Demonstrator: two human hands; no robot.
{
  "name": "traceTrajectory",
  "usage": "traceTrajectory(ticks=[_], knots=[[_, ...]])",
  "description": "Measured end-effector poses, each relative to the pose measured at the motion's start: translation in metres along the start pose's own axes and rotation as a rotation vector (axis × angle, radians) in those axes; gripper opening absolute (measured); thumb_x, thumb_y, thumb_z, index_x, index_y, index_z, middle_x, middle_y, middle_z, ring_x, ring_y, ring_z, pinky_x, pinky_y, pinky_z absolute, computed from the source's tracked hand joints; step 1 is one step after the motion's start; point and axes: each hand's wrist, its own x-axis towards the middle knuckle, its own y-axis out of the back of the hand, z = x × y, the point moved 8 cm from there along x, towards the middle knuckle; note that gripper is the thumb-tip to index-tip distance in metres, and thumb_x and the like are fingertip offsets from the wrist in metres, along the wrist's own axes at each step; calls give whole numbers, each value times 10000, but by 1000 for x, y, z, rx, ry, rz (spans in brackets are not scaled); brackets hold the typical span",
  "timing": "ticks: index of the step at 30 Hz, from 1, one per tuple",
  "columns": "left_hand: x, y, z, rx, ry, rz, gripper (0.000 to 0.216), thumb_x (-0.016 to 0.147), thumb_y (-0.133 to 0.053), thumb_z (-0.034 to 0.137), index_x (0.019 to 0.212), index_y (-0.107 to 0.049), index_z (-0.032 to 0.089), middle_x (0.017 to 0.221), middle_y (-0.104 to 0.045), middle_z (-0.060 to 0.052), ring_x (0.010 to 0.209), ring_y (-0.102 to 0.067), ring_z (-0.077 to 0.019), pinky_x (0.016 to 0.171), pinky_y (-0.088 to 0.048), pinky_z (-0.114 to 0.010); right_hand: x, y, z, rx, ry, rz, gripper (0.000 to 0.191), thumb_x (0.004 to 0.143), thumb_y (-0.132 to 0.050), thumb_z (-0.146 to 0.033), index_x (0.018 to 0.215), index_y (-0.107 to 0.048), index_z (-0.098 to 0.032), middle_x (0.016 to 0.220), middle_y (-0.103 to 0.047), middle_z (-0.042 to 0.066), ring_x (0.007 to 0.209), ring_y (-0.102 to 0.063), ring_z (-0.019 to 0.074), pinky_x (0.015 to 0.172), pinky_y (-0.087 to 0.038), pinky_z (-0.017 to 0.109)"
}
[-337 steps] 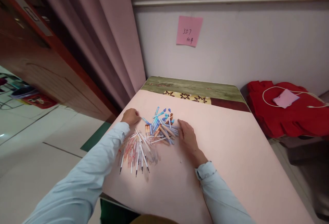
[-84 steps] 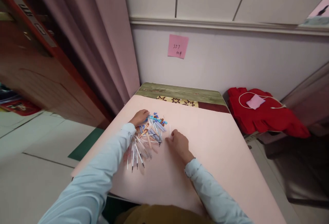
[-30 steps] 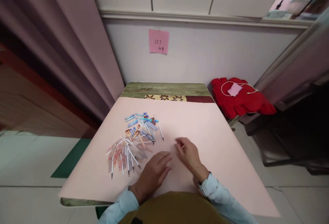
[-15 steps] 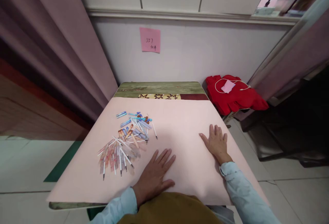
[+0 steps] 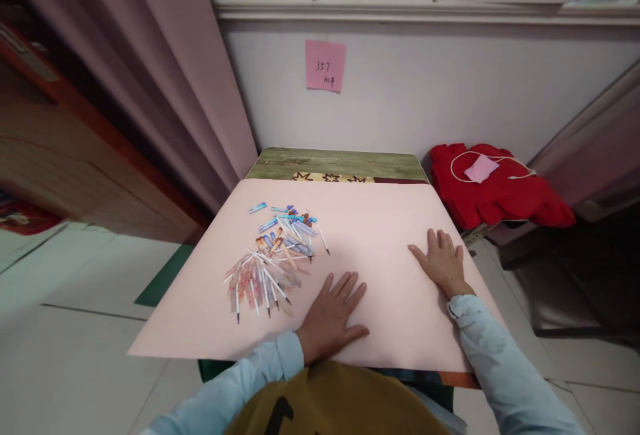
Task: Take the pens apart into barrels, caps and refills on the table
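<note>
My left hand (image 5: pixel 333 318) lies flat on the pink table cover (image 5: pixel 385 222), fingers spread, close to the near edge. My right hand (image 5: pixel 443 263) rests palm down on the right side of the cover, thumb stretched out and fingers apart. Neither hand holds anything. Left of my left hand spreads a loose pile of pen parts: clear pinkish barrels (image 5: pixel 244 283), thin white refills with dark tips (image 5: pixel 275 284), and bluish barrels (image 5: pixel 268 225). Small brown and blue pieces (image 5: pixel 306 219) sit at the pile's far end. One blue barrel (image 5: pixel 258 208) lies apart at the back.
Behind the cover shows a green wood-patterned tabletop strip (image 5: pixel 340 160), against a white wall with a pink note (image 5: pixel 325 66). A red cushion-like bundle (image 5: pixel 500 188) with a white cable stands at the right. A mauve curtain (image 5: pixel 200 55) hangs on the left.
The view has swung left, so the table and everything on it appear further right and slightly higher. Both hands stay flat on the cover, and the pen parts look unmoved.
</note>
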Motion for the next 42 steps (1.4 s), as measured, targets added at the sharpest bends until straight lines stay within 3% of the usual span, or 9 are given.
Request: traceTrajectory(ticks=[13,20,24,27,29,32,35,37,42], knots=[[-5,1,-2,32,-34,-44,830,903,-480,618,1571,-162,243,1637,-163,-123,1514,-121,-285,1213,-51,-558,-9,3,-6,-14,-23,18,895,912,-184,-737,1549,-251,-112,1590,-247,205,1475,-165,340,1157,-130,560],[-5,2,-5,-79,-35,-96,841,883,-540,588,1564,-209,220,1629,-173,-133,1510,-121,-316,1206,-51,-601,-14,5,-9,10,-22,38,888,912,-216,-730,1542,-269,-107,1582,-263,212,1468,-191,352,1150,-147,577],[-11,26,-11,-303,-21,-176,697,929,-504,516,1526,-328,200,1601,-276,-135,1488,-229,-290,1208,-172,-553,-16,14,-10,85,-11,86,866,907,-269,-720,1503,-346,-97,1551,-324,223,1454,-231,362,1144,-170,599],[-15,67,-27,-494,90,-79,522,945,-488,477,1396,-527,216,1465,-515,-120,1352,-477,-242,1124,-386,-420,-15,26,-17,247,3,118,815,897,-352,-699,1437,-442,-95,1462,-457,223,1391,-361,356,1133,-246,581],[-16,99,-45,-583,208,71,392,947,-493,435,1236,-650,221,1266,-671,-99,1165,-618,-220,1021,-471,-379,-12,36,-33,413,21,108,744,897,-418,-657,1396,-492,-110,1368,-561,199,1277,-505,326,1078,-374,508],[-10,136,-70,-695,341,269,264,905,-565,400,993,-726,210,974,-744,-58,913,-675,-196,843,-524,-324,-8,54,-76,645,77,64,563,899,-497,-575,1245,-625,-149,1177,-687,146,1044,-652,276,890,-515,396],[3,156,-87,-774,397,388,229,876,-597,386,865,-711,189,773,-694,-19,730,-623,-160,678,-494,-267,-9,80,-137,773,218,44,368,912,-532,-483,1055,-711,-195,959,-739,84,840,-682,224,769,-521,336],[13,167,-92,-782,388,452,228,876,-593,378,834,-701,181,726,-656,-6,689,-584,-144,648,-465,-254,-11,100,-173,788,302,40,286,913,-551,-435,921,-728,-210,865,-735,57,753,-665,199,710,-500,305],[33,189,-85,-704,316,565,193,869,-605,337,820,-708,181,710,-648,1,670,-557,-132,655,-432,-253,-16,148,-225,763,405,99,218,918,-570,-353,827,-718,-221,766,-703,28,672,-614,163,650,-433,267]])
